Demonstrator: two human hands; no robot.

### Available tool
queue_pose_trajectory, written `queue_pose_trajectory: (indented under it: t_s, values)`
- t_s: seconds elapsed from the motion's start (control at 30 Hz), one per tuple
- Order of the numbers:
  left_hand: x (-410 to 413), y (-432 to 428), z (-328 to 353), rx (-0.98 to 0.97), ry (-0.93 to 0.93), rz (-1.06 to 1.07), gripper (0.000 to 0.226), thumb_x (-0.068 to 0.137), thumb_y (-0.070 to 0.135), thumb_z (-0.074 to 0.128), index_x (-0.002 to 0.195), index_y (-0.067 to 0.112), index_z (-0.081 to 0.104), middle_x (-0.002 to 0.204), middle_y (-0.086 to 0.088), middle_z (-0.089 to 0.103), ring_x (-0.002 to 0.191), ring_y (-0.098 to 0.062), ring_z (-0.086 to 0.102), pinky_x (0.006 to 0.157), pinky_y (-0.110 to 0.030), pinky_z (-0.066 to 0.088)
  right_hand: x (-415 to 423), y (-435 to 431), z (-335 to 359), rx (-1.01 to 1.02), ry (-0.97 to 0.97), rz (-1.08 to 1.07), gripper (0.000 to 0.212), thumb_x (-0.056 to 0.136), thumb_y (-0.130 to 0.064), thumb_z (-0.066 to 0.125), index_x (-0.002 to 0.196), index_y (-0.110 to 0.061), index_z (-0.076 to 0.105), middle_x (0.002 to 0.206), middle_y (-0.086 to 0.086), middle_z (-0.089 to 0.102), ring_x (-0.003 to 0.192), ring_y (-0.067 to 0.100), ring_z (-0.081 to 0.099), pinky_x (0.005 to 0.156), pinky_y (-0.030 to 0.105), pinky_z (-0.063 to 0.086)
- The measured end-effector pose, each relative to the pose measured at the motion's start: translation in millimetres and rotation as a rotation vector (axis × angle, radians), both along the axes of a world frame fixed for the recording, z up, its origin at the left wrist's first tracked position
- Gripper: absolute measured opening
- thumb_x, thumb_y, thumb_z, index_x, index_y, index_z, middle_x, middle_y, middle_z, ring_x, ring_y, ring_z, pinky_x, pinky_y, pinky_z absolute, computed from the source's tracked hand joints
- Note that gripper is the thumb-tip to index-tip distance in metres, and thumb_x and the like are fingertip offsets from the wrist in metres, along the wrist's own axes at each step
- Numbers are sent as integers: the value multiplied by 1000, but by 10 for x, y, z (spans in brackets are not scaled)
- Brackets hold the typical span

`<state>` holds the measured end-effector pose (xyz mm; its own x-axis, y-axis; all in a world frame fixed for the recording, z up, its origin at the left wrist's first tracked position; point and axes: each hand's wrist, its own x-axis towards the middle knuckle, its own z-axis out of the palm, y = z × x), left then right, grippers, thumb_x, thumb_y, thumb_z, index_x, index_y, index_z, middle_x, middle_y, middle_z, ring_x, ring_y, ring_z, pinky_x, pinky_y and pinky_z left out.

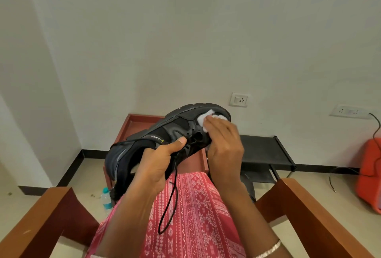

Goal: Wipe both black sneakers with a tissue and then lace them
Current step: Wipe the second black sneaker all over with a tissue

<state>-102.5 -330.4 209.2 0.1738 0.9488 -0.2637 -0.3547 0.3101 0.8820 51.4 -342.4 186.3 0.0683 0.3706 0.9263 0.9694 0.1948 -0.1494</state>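
The left hand (156,162) grips 1 black sneaker (179,122) at its collar, thumb on the upper, above the lap (198,216). The right hand (224,146), fingers curled, pinches a white tissue (203,118) against the toe area. 1 lace (171,202) hangs loose.

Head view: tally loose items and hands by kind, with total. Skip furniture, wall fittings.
Black sneaker: 1
Tissue: 1
Hanging lace: 1
Water bottle: 1
Hands: 2 (left hand gripping the sneaker, right hand pressing the tissue on it)
Total: 6
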Motion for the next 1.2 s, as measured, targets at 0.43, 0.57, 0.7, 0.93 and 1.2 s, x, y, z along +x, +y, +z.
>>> queue_pose_trajectory:
  t_s: [0.43, 0.57, 0.7, 0.93, 1.2]
  values:
    - [0, -33, 2, 72, 50, 61, 10, 81, 7, 80, 88, 11, 75, 85, 0, 79, 97, -21, 73, 82, -30, 55, -37, 69, -20, 46, -39, 10, 22, 100, -10, 58, 113, 0, 73, 118, 14, 71, 119, 25, 64, 107, 46, 48]
    - [-37, 8, -27, 60, 46, 75, 17, 78, 9, 81, 94, 8, 76, 94, -3, 79, 103, -25, 71, 102, -45, 51, 164, 112, -28, 32, 139, -51, 29, 94, 1, 53, 118, 1, 69, 120, 15, 70, 122, 16, 53, 103, 51, 50]
    - [-30, -3, -46, 90, 110, 60, 16, 79, 11, 81, 93, 16, 75, 96, 2, 78, 104, -21, 70, 104, -42, 49, 8, 71, -67, -20, 262, -69, 40, 83, 14, 63, 120, -1, 69, 121, 15, 70, 118, 27, 64, 107, 34, 46]
    - [34, -58, -63, 152, 243, 26, 13, 82, 18, 81, 94, 21, 76, 100, -1, 78, 99, -20, 71, 96, -43, 54, -387, 10, 63, 12, 37, 138, 37, 105, -11, 39, 116, 1, 72, 120, 14, 70, 117, 25, 65, 106, 37, 49]
    - [-10, -56, -71, 122, 219, 17, 16, 83, 18, 79, 95, 26, 72, 109, 7, 73, 112, -15, 64, 106, -36, 45, 101, -12, 6, -56, 390, -58, 40, 91, -13, 45, 121, -5, 70, 116, 11, 72, 111, 25, 68, 95, 42, 57]
